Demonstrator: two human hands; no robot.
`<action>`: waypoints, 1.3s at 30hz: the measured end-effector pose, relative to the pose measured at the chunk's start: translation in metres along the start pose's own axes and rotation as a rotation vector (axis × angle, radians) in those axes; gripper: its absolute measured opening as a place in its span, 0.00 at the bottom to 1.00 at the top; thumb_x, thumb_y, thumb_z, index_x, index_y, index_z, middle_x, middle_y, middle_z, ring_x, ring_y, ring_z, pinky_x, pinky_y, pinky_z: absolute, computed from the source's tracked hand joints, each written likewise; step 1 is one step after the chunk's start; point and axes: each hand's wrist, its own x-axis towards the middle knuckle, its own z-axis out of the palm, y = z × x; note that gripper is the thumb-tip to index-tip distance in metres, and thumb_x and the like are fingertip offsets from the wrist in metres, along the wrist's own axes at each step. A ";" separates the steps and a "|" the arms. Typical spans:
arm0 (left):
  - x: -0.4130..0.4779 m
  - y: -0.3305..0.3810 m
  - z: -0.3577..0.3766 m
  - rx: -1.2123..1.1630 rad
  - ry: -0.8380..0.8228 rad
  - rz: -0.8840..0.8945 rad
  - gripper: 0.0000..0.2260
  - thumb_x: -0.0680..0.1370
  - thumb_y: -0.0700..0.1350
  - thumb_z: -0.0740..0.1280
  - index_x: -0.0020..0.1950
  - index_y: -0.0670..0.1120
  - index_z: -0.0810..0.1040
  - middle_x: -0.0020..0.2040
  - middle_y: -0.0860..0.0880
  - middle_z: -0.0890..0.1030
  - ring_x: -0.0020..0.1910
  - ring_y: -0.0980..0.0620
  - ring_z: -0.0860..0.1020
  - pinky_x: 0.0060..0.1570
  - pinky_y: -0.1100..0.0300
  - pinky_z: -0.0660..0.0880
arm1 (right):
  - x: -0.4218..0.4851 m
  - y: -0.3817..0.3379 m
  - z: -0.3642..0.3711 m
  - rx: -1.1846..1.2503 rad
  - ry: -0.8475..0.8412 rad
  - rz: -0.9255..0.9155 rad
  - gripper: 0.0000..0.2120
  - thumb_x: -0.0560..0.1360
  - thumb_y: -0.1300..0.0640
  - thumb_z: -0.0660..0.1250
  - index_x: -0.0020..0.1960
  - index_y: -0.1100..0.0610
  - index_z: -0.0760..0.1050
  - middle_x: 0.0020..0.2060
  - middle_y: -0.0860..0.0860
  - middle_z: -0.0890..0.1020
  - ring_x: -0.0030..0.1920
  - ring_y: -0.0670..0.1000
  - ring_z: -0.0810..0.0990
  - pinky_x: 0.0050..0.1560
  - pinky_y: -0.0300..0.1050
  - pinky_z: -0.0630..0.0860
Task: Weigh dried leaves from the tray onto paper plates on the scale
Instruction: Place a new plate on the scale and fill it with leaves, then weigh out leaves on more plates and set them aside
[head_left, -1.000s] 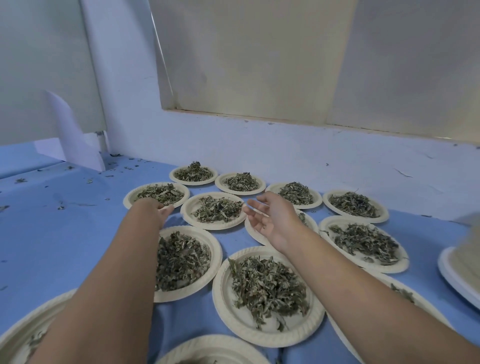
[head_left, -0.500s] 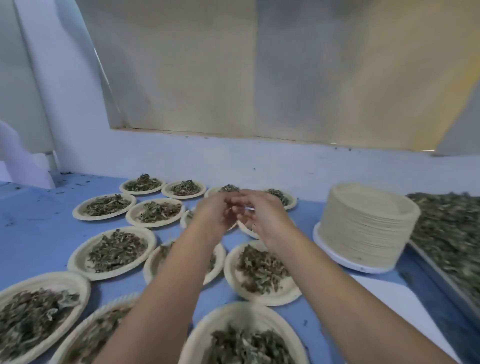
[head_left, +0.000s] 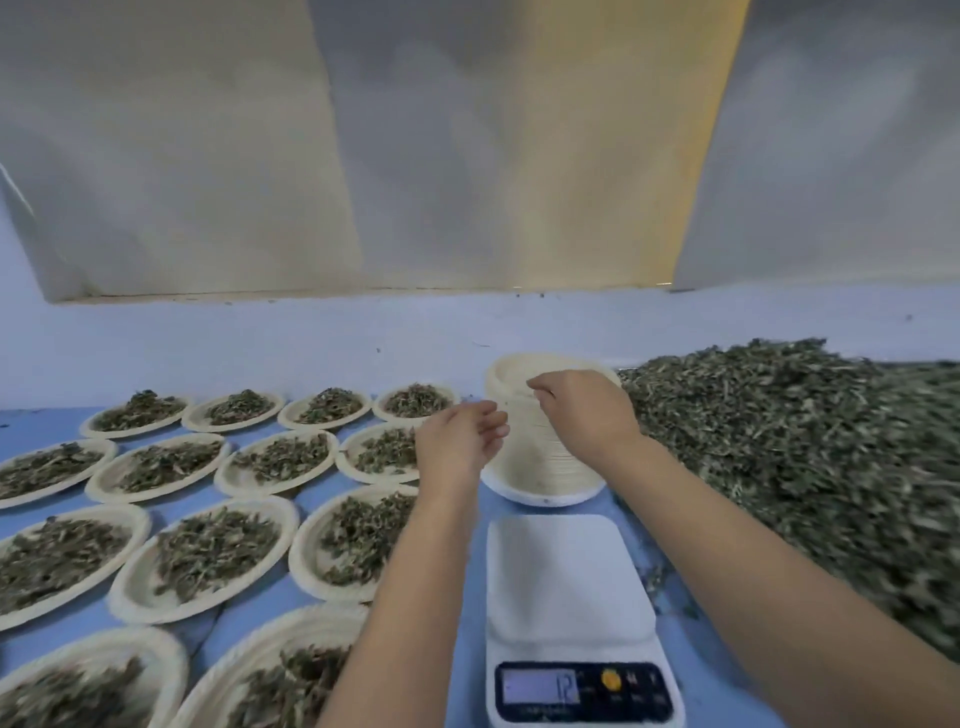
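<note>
The right hand (head_left: 587, 415) hangs over the top of the stack of paper plates (head_left: 530, 457), fingers curled down at the near-left rim of the uppermost plate. Whether they have pinched that plate free or only touch it, I cannot tell. The left hand (head_left: 460, 441) sits just beside the stack's left flank, fingers loosely curled and relaxed, holding nothing that shows.

The coming move turns on the line from stack to scale (head_left: 566, 582). The stack stands upright at the far end, and the scale lies straight toward the person from it, between the two forearms, its platform bare and its long axis running away from the person. A plate lifted off would only need to be drawn back and set down flat. The right hand is the nearer one for that, being on top already. The display (head_left: 540, 686) is lit, but its digits are too blurred to trust.

The dried leaves (head_left: 805, 467) are heaped just right of the stack and scale — within the right hand's reach. To the left, filled plates (head_left: 124, 597) cover the blue table (head_left: 36, 421) in rows.
</note>
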 end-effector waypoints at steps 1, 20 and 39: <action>-0.001 -0.003 0.000 -0.063 0.005 -0.031 0.07 0.78 0.31 0.57 0.46 0.36 0.74 0.34 0.43 0.73 0.30 0.50 0.71 0.24 0.68 0.69 | 0.000 0.002 0.002 -0.030 -0.014 -0.003 0.14 0.80 0.58 0.56 0.59 0.56 0.78 0.56 0.54 0.81 0.57 0.57 0.77 0.54 0.52 0.74; -0.006 -0.027 -0.009 0.034 0.087 -0.017 0.09 0.78 0.34 0.59 0.42 0.40 0.78 0.36 0.45 0.81 0.34 0.52 0.78 0.40 0.64 0.76 | 0.010 0.021 0.030 -0.049 0.090 -0.172 0.19 0.78 0.69 0.55 0.65 0.59 0.72 0.54 0.56 0.78 0.59 0.55 0.70 0.56 0.48 0.69; -0.019 -0.013 -0.051 0.285 0.109 0.199 0.08 0.78 0.41 0.66 0.41 0.37 0.77 0.23 0.51 0.71 0.22 0.54 0.67 0.29 0.62 0.68 | -0.070 -0.010 0.013 0.453 0.306 0.035 0.27 0.78 0.44 0.58 0.75 0.51 0.61 0.77 0.48 0.54 0.77 0.48 0.47 0.74 0.45 0.38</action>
